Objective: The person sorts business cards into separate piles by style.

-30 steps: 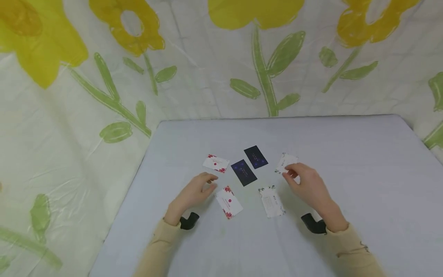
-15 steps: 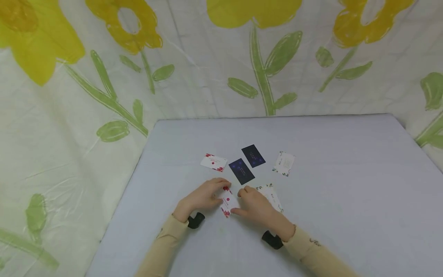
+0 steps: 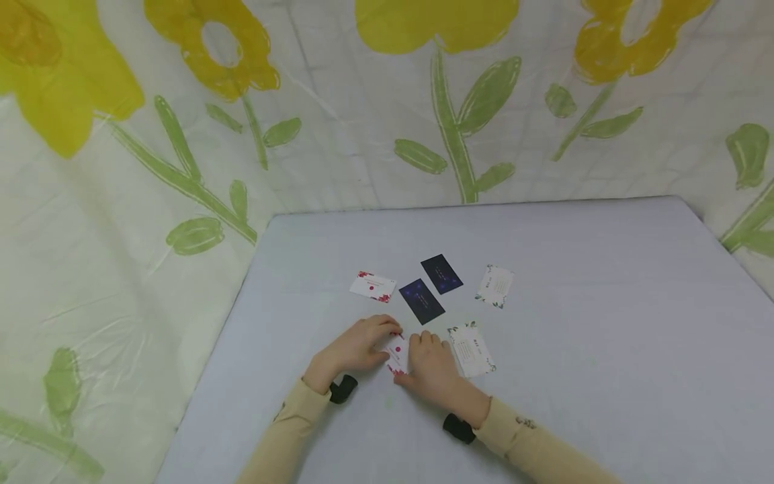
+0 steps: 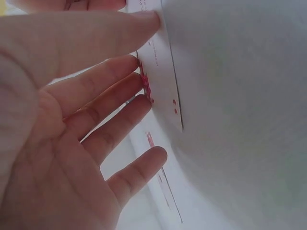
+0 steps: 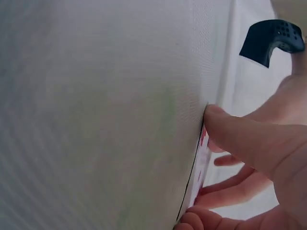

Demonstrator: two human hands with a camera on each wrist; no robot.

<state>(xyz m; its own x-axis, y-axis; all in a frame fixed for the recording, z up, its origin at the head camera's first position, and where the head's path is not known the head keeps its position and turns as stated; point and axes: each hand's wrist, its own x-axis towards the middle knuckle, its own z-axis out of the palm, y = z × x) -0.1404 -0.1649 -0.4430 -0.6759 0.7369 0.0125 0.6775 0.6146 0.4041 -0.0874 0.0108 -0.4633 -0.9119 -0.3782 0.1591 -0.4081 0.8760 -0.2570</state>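
A white business card with red flowers (image 3: 398,351) lies between both hands on the table. The left hand (image 3: 359,346) holds its left side, thumb and fingertips at the edges. In the left wrist view, the thumb overlaps the card's face (image 4: 163,72) while the other fingers reach its red-printed edge. The right hand (image 3: 437,366) grips the opposite side with bent fingers, its thumb by the near corner. Seen from the right wrist, thumb and fingers meet the thin card edge (image 5: 197,175). The hands cover parts of the card.
Beyond the hands lie another red-flowered card (image 3: 373,287), two dark blue cards (image 3: 422,302) and a white leaf-patterned card (image 3: 496,286). A second leaf-patterned card (image 3: 472,349) lies right beside the right hand. A floral curtain (image 3: 338,134) hangs behind the table (image 3: 592,323).
The right hand has left the far leaf-patterned card and come left to the near red-flowered card. The left hand has moved slightly right onto the same card.
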